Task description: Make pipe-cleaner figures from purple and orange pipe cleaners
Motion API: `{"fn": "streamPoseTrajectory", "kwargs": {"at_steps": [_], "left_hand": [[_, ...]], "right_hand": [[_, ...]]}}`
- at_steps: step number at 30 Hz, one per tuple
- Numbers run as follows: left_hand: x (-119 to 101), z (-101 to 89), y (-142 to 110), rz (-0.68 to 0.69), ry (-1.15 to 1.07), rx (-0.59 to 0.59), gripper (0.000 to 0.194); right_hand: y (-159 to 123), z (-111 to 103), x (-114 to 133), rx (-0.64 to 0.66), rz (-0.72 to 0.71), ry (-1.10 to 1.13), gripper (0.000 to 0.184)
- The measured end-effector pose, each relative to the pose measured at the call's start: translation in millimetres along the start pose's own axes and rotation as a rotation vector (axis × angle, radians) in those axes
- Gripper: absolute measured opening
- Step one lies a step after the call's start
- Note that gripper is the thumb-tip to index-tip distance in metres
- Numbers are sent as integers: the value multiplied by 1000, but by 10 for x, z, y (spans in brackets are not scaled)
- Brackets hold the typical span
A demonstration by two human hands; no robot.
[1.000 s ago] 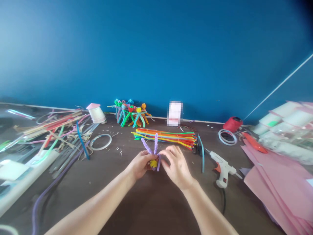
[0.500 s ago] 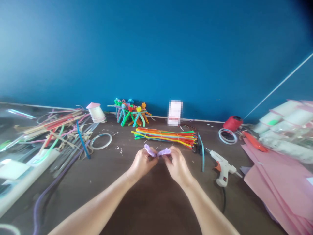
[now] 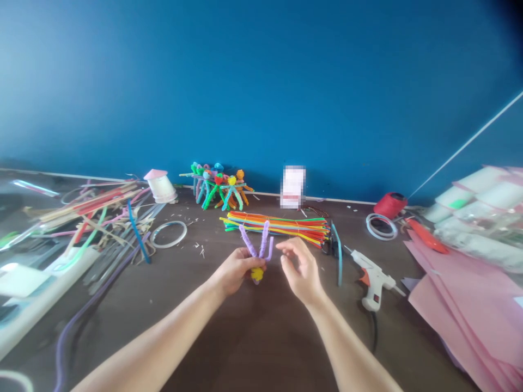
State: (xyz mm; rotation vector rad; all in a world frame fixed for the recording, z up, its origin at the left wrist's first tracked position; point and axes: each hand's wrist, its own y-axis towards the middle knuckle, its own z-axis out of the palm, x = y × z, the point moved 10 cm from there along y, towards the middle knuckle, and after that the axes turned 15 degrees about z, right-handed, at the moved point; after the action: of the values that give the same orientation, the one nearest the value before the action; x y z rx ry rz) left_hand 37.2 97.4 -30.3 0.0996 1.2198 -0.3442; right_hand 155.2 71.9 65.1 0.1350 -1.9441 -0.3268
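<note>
My left hand (image 3: pixel 238 270) pinches a pipe cleaner figure (image 3: pixel 256 253) at its middle, above the dark table. Two thick, twisted purple limbs point up and away from me, and a thinner bent purple end sticks up on the right. Its yellow part (image 3: pixel 257 274) shows below my thumb, nearest to me. My right hand (image 3: pixel 300 269) is just to the right of the figure, apart from it, with thumb and fingers spread and nothing between them. Beyond both hands lies a tied bundle of colourful pipe cleaners (image 3: pixel 278 226).
Finished-looking pipe cleaner figures (image 3: pixel 223 188) stand by the blue wall. A white glue gun (image 3: pixel 373 277) and pink sheets (image 3: pixel 457 305) are on the right, near a red thread spool (image 3: pixel 390 206). Loose sticks and strips (image 3: pixel 110 218) clutter the left, with a clear tape ring (image 3: pixel 169 235).
My right hand has let go of the purple figure and opened, moving slightly right. In my left hand the figure has turned, so its limbs point away and the yellow part shows.
</note>
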Motion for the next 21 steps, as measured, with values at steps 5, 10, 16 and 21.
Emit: {"fn": "streamPoseTrajectory", "kwargs": {"at_steps": [5,10,16,21], "left_hand": [[25,3,-10,-24,-47,-5,17],[46,19,-13,-36,-93,13,16],[67,63,-14,-63,-135,42,13],[62,70,-42,-83,-137,30,14]], "right_hand": [[-32,81,100,8,-127,-215,29],[-64,66,156,-32,-180,-258,30],[-85,81,187,-3,-205,-230,35],[-86,112,196,10,-228,-282,40]]}}
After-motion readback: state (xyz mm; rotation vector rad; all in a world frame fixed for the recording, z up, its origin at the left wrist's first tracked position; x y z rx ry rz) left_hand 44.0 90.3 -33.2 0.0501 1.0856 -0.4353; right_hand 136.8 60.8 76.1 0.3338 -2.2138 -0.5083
